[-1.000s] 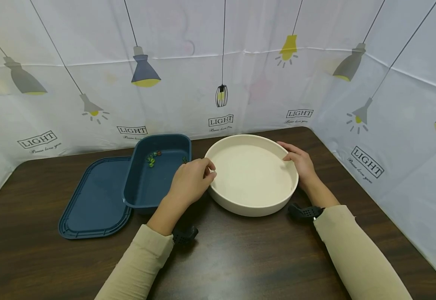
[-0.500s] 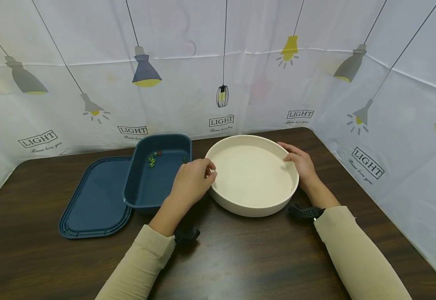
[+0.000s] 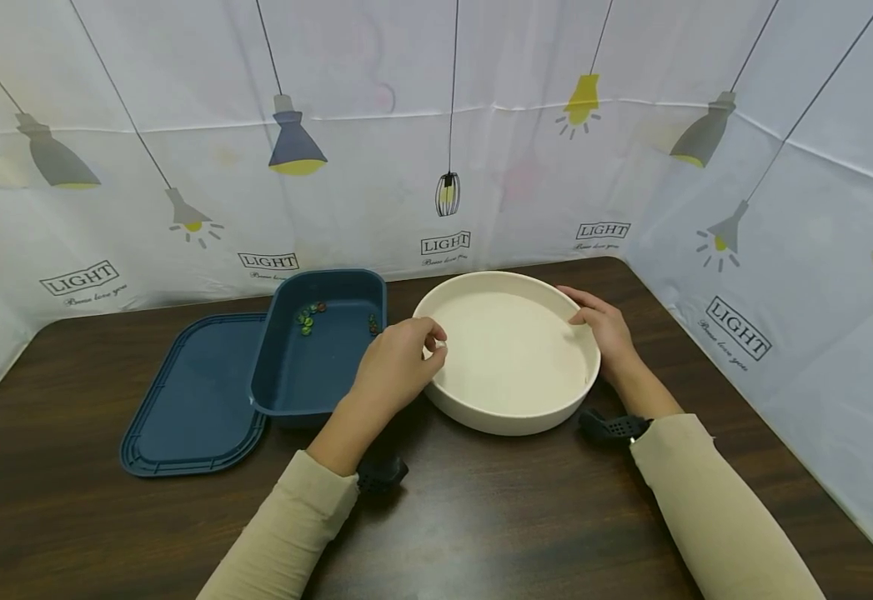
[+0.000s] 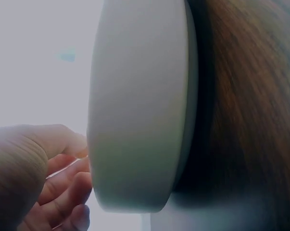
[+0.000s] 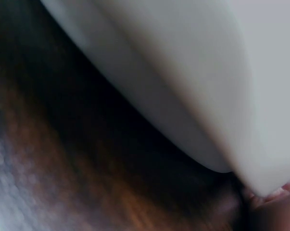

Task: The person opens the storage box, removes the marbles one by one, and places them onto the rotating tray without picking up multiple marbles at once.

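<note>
A cream, shallow round bowl [image 3: 511, 367] stands on the table in the head view. My right hand [image 3: 604, 333] grips its right rim, thumb over the inside. My left hand [image 3: 398, 362] is over the bowl's left rim, fingers curled with thumb and fingertips brought close together. In the left wrist view, the fingertips [image 4: 80, 147] are right at the bowl's rim; I cannot tell whether they pinch something small. Left of the bowl sits a deep blue box [image 3: 308, 375] holding several small green and reddish glass beads [image 3: 306, 320]. The right wrist view is mostly bowl wall [image 5: 183, 57].
A flat blue lid [image 3: 196, 400] lies left of the box, partly under its edge. Behind and to the right, a white cloth [image 3: 376, 192] printed with lamps borders the dark wooden table [image 3: 496, 517]. Dark wrist straps [image 3: 612, 425] are on both arms.
My left hand has shifted slightly right, its fingertips reaching further in over the bowl's rim. My right hand, the bowl and the box stay in place; the view has shifted slightly.
</note>
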`<state>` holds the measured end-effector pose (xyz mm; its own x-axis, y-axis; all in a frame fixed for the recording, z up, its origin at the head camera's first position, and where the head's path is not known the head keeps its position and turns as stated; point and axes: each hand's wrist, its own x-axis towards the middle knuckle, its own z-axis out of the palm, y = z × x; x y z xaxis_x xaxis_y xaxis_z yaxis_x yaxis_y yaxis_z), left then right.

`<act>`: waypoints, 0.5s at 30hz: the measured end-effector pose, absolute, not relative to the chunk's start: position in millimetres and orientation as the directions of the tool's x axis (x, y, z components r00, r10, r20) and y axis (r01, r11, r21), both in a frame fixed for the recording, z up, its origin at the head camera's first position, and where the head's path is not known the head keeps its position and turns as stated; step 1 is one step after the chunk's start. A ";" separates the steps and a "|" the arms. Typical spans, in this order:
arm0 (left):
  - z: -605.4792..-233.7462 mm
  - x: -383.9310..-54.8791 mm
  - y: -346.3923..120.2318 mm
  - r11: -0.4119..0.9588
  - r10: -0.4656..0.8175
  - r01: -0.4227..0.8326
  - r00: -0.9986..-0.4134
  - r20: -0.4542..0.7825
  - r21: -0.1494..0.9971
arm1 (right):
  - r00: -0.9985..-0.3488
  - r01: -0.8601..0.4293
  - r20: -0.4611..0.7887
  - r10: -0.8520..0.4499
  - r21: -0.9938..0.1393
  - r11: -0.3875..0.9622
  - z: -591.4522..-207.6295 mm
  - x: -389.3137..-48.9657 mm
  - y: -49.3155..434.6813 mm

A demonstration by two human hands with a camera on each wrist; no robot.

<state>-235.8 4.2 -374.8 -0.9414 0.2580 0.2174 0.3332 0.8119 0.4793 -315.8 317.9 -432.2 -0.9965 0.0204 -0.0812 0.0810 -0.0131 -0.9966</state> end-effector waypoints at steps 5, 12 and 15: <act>-376.7 -235.9 10.9 0.795 0.288 0.359 -0.933 0.217 0.489 | -0.996 0.087 -0.086 0.029 -0.996 0.009 -431.7 -315.7 317.9; -380.2 -238.9 23.5 0.796 0.306 0.373 -0.928 0.215 0.476 | -0.996 0.087 -0.087 0.029 -0.996 0.009 -431.1 -316.2 318.0; -382.4 -240.5 28.2 0.791 0.313 0.371 -0.929 0.199 0.487 | -0.995 0.095 -0.095 0.024 -0.996 0.000 -431.4 -316.3 317.6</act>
